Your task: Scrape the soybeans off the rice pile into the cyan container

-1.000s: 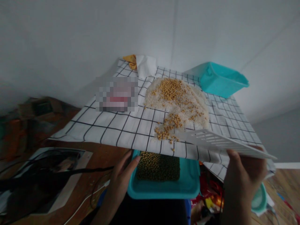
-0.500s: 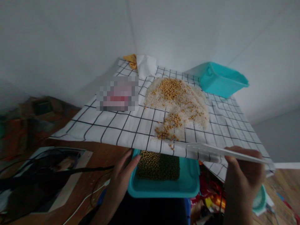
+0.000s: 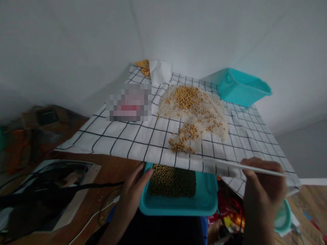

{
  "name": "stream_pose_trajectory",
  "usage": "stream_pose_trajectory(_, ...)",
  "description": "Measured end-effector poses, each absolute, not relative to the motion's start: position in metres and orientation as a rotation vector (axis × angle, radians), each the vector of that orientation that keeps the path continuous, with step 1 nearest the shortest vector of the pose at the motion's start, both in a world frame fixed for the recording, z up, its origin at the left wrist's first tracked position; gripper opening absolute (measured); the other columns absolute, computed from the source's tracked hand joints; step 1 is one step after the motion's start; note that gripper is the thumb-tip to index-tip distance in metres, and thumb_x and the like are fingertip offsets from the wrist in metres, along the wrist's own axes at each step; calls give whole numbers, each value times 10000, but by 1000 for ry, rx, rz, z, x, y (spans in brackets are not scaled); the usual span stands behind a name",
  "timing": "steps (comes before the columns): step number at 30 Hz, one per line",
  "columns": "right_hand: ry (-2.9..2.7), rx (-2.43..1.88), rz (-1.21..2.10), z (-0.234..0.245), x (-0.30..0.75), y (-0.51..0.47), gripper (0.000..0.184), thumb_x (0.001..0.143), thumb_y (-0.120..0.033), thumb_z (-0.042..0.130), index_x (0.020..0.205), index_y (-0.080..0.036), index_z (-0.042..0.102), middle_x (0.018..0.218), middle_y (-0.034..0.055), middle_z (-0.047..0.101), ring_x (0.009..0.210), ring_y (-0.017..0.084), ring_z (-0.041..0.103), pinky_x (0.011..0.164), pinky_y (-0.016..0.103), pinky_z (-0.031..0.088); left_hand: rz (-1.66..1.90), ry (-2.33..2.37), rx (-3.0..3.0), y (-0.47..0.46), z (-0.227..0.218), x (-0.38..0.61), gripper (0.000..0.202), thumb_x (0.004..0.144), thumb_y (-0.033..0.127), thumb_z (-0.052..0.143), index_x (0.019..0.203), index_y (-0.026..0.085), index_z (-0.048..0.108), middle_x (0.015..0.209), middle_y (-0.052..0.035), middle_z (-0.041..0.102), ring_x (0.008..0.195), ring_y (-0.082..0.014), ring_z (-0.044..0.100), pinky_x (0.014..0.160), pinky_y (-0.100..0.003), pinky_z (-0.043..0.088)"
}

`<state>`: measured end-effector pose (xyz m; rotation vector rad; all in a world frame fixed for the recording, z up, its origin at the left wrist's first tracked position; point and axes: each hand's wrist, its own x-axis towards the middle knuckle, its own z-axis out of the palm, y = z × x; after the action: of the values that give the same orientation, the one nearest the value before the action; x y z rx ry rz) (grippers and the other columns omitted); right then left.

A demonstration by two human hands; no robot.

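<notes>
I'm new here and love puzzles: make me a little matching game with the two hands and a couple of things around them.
Column one
1. Left hand
2. Right hand
3. Turquoise bin
4. Dark green beans

Column two
A. On the far right of the checked tablecloth, near the wall
B. Inside the turquoise tray, next to yellow beans
C. Gripping a flat white tool, seen edge-on
D. At the left side of the tray, thumb by its rim

Right pairs: 1-D, 2-C, 3-A, 4-B
</notes>
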<state>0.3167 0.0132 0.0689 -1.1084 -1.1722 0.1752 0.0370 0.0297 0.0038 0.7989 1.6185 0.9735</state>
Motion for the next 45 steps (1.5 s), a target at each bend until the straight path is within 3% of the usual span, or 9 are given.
stream_pose_trajectory(6,-1065,-1275,71,65,313,32,269,675,-285,844,746,-173,610,724,-22,583,664,127,538,637,274,408,991,1599,791,29,7,37,417,685,469,693,1034,244,738,1216,-37,748,1240,-275,627,1069,-327,467)
stream_pose_trajectory(18,-995,-1179,50,67,308,38,283,655,-245,861,765,-176,610,726,-39,544,663,113,512,639,268,384,1037,1582,816,31,0,37,409,671,478,717,1004,244,758,1192,-58,755,1222,-307,630,1093,-391,448)
stream_pose_trajectory(23,-1005,-1171,56,67,309,29,312,653,-261,852,725,-180,560,736,-24,571,676,131,527,655,288,397,1020,1591,816,29,3,37,399,689,476,696,1009,243,748,1182,-50,759,1211,-279,641,1069,-340,467)
stream_pose_trajectory(37,-1160,-1072,169,61,311,5,211,723,-204,773,725,-197,562,658,-14,644,657,168,606,693,331,452,988,1590,769,28,3,36,418,705,474,707,1050,239,728,1248,-49,732,1259,-293,609,1097,-369,445)
stream_pose_trajectory(45,-925,-1265,12,57,323,2,252,670,-232,845,785,-187,625,753,-33,626,670,124,560,640,266,411,940,1649,779,29,-3,36,488,672,531,695,1046,219,717,1304,-71,700,1327,-300,549,1131,-360,400)
